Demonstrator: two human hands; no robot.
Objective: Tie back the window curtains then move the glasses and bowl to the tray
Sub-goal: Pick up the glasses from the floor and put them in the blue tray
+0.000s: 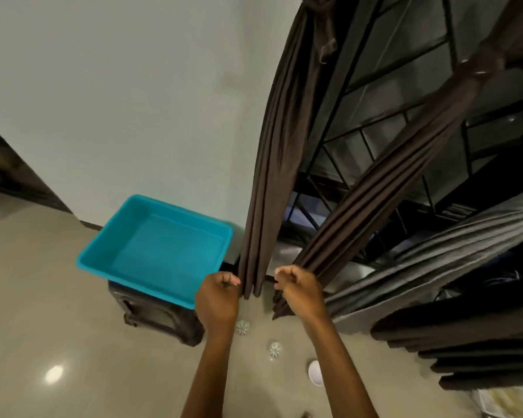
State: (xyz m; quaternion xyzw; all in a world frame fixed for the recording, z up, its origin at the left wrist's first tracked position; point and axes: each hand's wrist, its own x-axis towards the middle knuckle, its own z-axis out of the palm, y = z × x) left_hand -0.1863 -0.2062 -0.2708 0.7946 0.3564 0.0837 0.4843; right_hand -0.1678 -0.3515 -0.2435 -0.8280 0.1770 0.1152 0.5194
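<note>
Reaching forward, left hand curled, right hand gripping curtain

The glossy tiled floor carries a dark stool, a clear glass just beside it, a second glass and a white bowl.

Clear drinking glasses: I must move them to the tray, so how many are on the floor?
2. One clear patterned glass stands near the left hand; the second glass stands between both forearms, left of the small white bowl. Arms may hide more.
</note>
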